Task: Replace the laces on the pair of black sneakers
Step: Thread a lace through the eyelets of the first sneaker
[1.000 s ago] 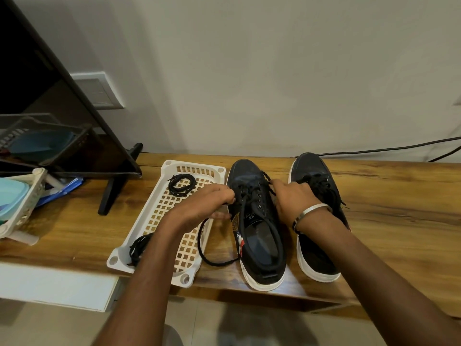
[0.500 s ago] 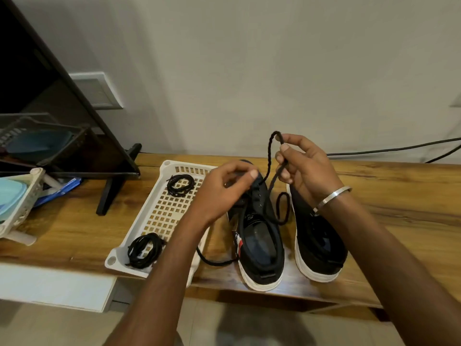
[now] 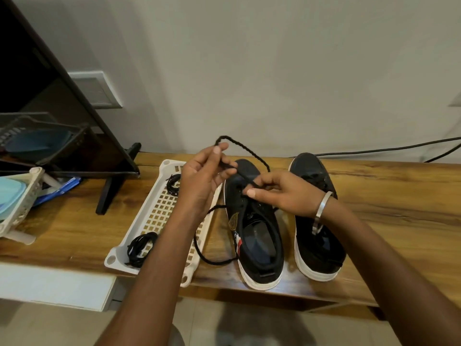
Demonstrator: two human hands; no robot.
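Two black sneakers with white soles stand side by side on the wooden table, toes toward the wall: the left sneaker (image 3: 257,236) and the right sneaker (image 3: 316,245). A black lace (image 3: 245,148) loops up above the left sneaker's toe. My left hand (image 3: 202,181) pinches that lace near its raised end. My right hand (image 3: 282,193), with a metal bangle on the wrist, pinches the same lace low over the left sneaker's eyelets. Another stretch of lace (image 3: 199,248) hangs off the shoe's left side onto the table. The right sneaker looks laced.
A white perforated tray (image 3: 159,211) beside the left sneaker holds two coiled black lace bundles (image 3: 139,248). A dark screen on a stand (image 3: 109,186) and a white basket (image 3: 17,206) sit at the left. Black cables (image 3: 389,148) run along the wall. The table's front edge is close.
My right hand has dropped from high above the shoes to the left sneaker's eyelets. My left hand rose and took the lace's upper part, and the loop now arcs between both hands.
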